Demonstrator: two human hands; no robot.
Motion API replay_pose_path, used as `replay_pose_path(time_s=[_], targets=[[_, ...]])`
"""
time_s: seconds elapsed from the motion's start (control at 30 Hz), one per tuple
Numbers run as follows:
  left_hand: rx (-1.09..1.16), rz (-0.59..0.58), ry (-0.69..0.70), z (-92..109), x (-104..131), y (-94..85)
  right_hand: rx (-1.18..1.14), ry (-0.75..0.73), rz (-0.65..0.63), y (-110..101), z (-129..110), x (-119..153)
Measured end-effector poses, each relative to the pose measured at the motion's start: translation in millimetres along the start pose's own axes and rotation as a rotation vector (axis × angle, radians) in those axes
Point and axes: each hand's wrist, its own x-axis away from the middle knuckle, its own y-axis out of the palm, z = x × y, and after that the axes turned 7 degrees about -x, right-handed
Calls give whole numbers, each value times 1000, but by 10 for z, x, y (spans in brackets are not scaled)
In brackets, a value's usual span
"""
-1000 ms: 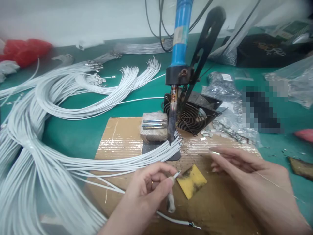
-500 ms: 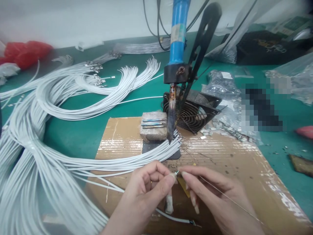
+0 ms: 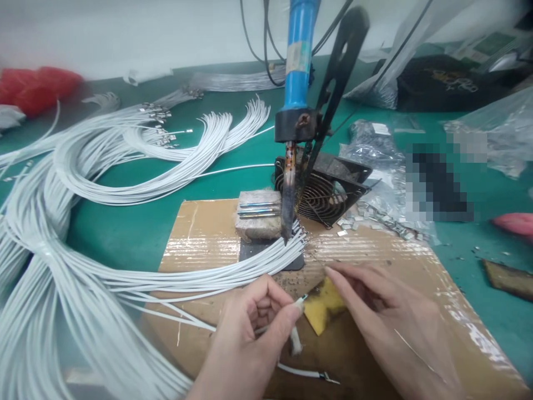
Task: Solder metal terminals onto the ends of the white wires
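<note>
In the head view my left hand (image 3: 260, 328) pinches a white cable (image 3: 299, 302) close to its stripped end, which shows a small dark and greenish tip. My right hand (image 3: 383, 316) is closed, thumb against fingers, a little to the right of that tip and apart from it. A thin solder wire (image 3: 416, 353) runs across the right hand; its part at the fingertips is hard to see. Between the hands lies a yellow piece with scorched dark marks, like a sponge (image 3: 318, 316). Above them a blue-handled soldering iron (image 3: 287, 211) points down in a black clamp.
Soldered cable ends (image 3: 297, 239) lie under the iron beside a grey block (image 3: 258, 214). Thick bundles of white cables (image 3: 45, 244) cover the left. A black fan (image 3: 322, 191) and small metal pieces (image 3: 375, 219) are behind. Cardboard (image 3: 395, 283) covers the bench. One cable end (image 3: 322, 376) lies in front.
My right hand has moved away to the right from the cable tip, uncovering more of the yellow piece. My left hand still holds the cable. The whole view has shifted slightly.
</note>
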Motion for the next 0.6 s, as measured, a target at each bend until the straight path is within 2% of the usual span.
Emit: replay_pose_path(time_s=[0.1, 0.23, 0.3, 0.37, 0.43, 0.47, 0.53, 0.6], targets=[[-59, 8, 18, -42, -1, 25, 24, -83, -58, -56, -62, 12], [-129, -50, 68, -110, 4, 15, -54, -254, -317, -8, -282, 44], [-159, -79, 75, -119, 25, 5, -112, -256, -372, 33, -350, 50], [-178, -95, 63, -111, 56, -2, -145, -189, -369, 29, -341, 58], [-170, -87, 48, -103, 86, -12, -115, -91, -275, -86, -232, 75], [-150, -81, 40, -104, 95, -18, -71, -52, -187, -203, -142, 85], [-86, -80, 21, -118, 102, -32, 56, 43, 62, -559, 82, 106], [-23, -96, 4, -137, 100, -44, 219, 119, 275, -1028, 321, 117]])
